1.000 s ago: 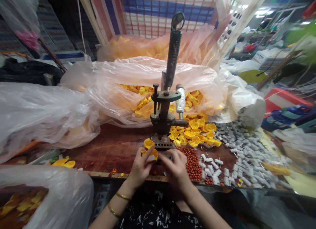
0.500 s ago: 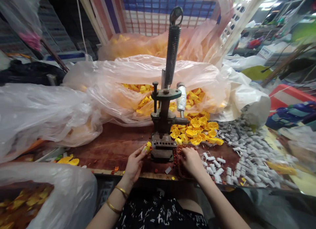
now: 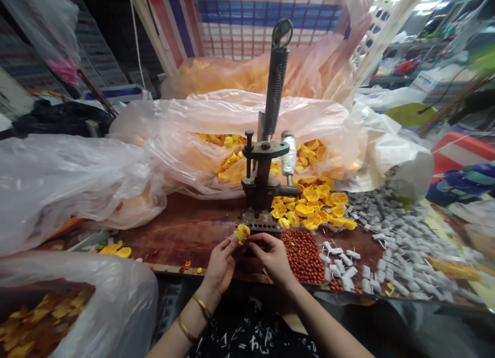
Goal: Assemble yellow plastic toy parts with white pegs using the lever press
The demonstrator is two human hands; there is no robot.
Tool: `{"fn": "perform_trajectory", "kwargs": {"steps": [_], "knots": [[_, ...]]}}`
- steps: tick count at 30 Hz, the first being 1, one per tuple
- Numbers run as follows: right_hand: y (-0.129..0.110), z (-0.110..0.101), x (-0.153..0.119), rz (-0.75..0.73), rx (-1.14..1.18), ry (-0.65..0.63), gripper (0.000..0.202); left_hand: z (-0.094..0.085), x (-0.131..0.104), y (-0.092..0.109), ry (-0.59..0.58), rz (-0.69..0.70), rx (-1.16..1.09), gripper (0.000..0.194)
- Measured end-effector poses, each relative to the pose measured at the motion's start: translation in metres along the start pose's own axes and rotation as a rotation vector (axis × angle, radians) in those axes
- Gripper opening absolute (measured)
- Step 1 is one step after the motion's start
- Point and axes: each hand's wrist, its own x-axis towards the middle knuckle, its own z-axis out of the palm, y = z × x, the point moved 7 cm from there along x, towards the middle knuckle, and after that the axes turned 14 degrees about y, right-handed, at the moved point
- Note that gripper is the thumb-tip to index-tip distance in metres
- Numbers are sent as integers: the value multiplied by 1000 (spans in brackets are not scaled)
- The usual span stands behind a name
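My left hand (image 3: 221, 265) pinches a small yellow plastic piece (image 3: 242, 233) between thumb and fingers; a thin pin pokes out at its left side. My right hand (image 3: 273, 257) is closed in a pinch at the right side of that piece, and whatever its fingertips hold is too small to make out. Just behind both hands stands a dark hand press (image 3: 263, 193) with a row of holes in its block. Right of my right hand, a shallow tray of small red-brown beads (image 3: 303, 257) lies at the table's front edge.
Loose yellow shells (image 3: 311, 206) lie in a heap right of the press. Many grey blocks with metal pins (image 3: 406, 250) spread over the right side. A big clear bag (image 3: 185, 157) of yellow parts lies behind, and another open bag (image 3: 127, 296) hangs at the front left.
My right hand has left the bead tray and come left to the yellow piece. My left hand has brought the piece slightly right, in front of the press. The view has shifted a little.
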Motion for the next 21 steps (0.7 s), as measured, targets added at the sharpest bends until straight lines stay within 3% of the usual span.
{"fn": "perform_trajectory", "kwargs": {"steps": [6,9,13,17,19,21], "knots": [[13,-4,4,220,170,-42,22,1,-1,0,-22,-15,30,30],[16,-5,8,233,155,-70,22,2,0,3,-48,9,70,33],[10,-10,26,-38,-130,12,10,7,15,9,-101,77,212,40],[3,-11,48,-335,-607,82,6,20,47,21,-100,349,547,40],[1,-25,59,-362,-722,124,9,29,60,25,-115,469,655,34],[-13,-51,75,-372,-678,241,11,39,66,27,-178,567,752,28]]}}
